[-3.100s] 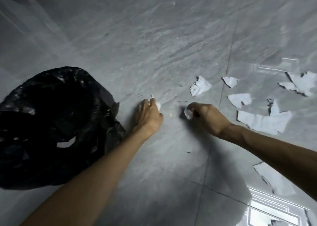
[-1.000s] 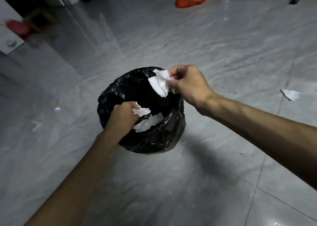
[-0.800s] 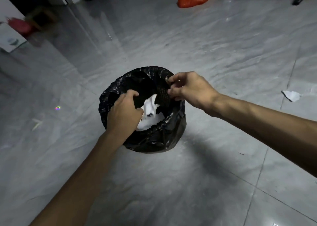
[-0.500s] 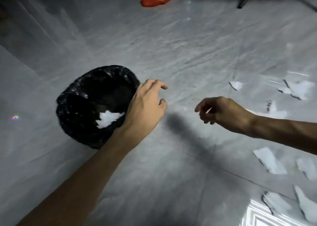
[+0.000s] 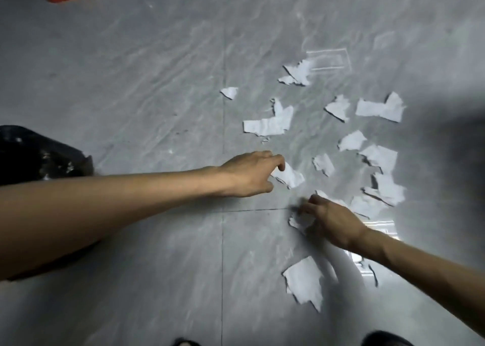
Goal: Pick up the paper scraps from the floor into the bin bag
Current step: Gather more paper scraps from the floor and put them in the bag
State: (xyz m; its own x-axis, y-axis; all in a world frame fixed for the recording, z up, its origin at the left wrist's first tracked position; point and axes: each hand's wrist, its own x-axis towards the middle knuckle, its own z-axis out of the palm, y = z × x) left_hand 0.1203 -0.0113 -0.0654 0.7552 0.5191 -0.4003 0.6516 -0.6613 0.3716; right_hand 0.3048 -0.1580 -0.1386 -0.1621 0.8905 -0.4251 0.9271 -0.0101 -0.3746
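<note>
paper scraps – strewn flat on floor, bin bag far left | thin, light, tearable – lift by a raised edge | left hand fingers loosely curled at one scrap | right hand: cannot tell

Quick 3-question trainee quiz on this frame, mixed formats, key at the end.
1. True or false: the left hand touches a paper scrap.
2. The bin bag lies at which edge of the view: A) left, B) right, C) top?
3. Fill in: the big scrap nearest the camera lies on the ____ floor, below the right hand.

Key: 1 true; 2 A; 3 grey.
</note>
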